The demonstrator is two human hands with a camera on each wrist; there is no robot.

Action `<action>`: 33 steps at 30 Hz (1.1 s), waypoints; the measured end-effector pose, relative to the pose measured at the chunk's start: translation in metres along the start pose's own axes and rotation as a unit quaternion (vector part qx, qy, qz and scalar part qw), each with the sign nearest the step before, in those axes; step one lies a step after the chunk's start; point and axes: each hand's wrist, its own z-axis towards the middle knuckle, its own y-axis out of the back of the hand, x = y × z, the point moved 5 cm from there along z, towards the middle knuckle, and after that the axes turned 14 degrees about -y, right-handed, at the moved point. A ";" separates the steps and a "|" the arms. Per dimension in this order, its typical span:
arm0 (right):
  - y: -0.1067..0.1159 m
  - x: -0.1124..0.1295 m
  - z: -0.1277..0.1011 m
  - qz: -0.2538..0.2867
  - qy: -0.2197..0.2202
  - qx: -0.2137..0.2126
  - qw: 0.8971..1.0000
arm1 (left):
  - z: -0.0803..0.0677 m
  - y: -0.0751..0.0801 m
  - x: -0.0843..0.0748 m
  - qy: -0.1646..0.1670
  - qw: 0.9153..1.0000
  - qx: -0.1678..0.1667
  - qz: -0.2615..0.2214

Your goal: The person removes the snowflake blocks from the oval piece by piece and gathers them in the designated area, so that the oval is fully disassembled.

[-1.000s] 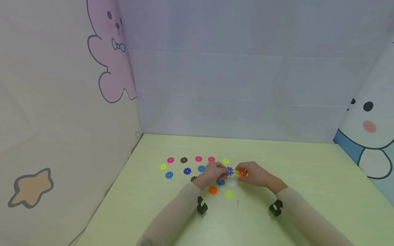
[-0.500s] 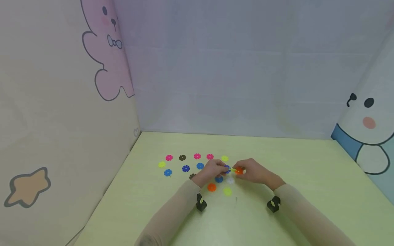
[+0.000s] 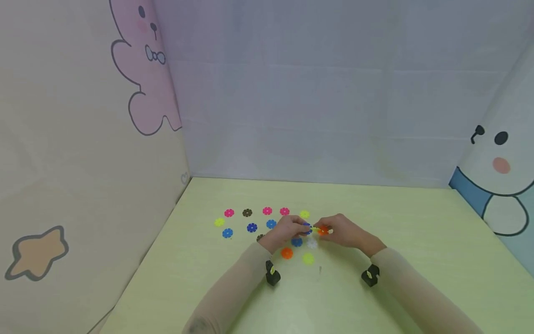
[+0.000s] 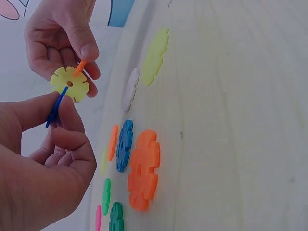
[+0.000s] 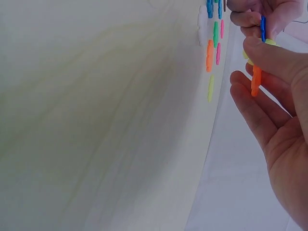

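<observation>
Yellow plastic sits between the two hands in the head view: a small yellow disc [image 3: 315, 229] held in the air above the green table [image 3: 417, 241], with the left hand [image 3: 289, 229] just to its left and the right hand [image 3: 340, 230] just to its right. A dark blue disc [image 3: 307, 228] shows at the left fingertips and an orange disc [image 3: 323, 231] at the right ones; how they join is too small to tell here. Loose discs lie on the table near and beyond the left hand.

From the left wrist, the yellow disc [image 4: 70, 83] faces the camera flat, a round flower shape with notches around its rim and a small hole in the middle. The right hand [image 4: 60, 38] grips it from above, thumb curled over the orange disc [image 4: 80, 67] that stands edge-on in an upper notch. The left hand [image 4: 45, 159] pinches the dark blue disc [image 4: 56, 107] edge-on between thumb and forefinger, its tip touching the yellow disc's lower rim, its long line running down and away towards that hand.

From the right wrist, the orange disc [image 5: 256, 80] and dark blue disc [image 5: 263, 28] both appear as thin upright strips, the blue one farther off, with the right hand [image 5: 284, 125] curled round the orange one.
</observation>
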 end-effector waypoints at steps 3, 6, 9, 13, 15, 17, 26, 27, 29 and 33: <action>0.000 0.001 0.000 -0.004 0.005 -0.001 1.000 | -0.001 0.001 -0.001 -0.004 1.000 -0.002 0.018; 0.000 0.001 0.001 -0.005 0.010 -0.003 1.000 | -0.001 0.001 -0.003 -0.008 0.999 -0.009 0.051; 0.000 0.001 0.001 -0.007 0.010 -0.001 1.000 | -0.001 0.001 -0.005 -0.010 0.996 -0.019 0.086; 0.000 0.000 0.000 -0.013 0.001 0.001 1.000 | -0.003 0.001 -0.008 -0.013 0.994 -0.025 0.106; 0.001 -0.002 0.000 -0.016 -0.008 0.002 1.000 | -0.004 0.002 -0.008 -0.015 0.994 -0.024 0.104; 0.001 -0.005 -0.001 -0.015 -0.021 0.003 1.000 | -0.005 0.002 -0.008 -0.014 0.994 -0.022 0.103; 0.004 -0.015 -0.002 -0.016 -0.054 0.004 0.998 | -0.011 0.009 -0.012 -0.020 0.992 0.009 0.123; 0.005 -0.016 -0.002 -0.017 -0.056 0.005 0.998 | -0.012 0.009 -0.013 -0.024 0.991 0.017 0.132; 0.006 -0.018 -0.003 -0.020 -0.062 0.004 0.998 | -0.014 0.008 -0.013 -0.027 0.986 0.036 0.159; 0.007 -0.022 -0.005 -0.019 -0.069 -0.001 0.997 | -0.018 0.000 -0.013 -0.040 0.974 0.080 0.209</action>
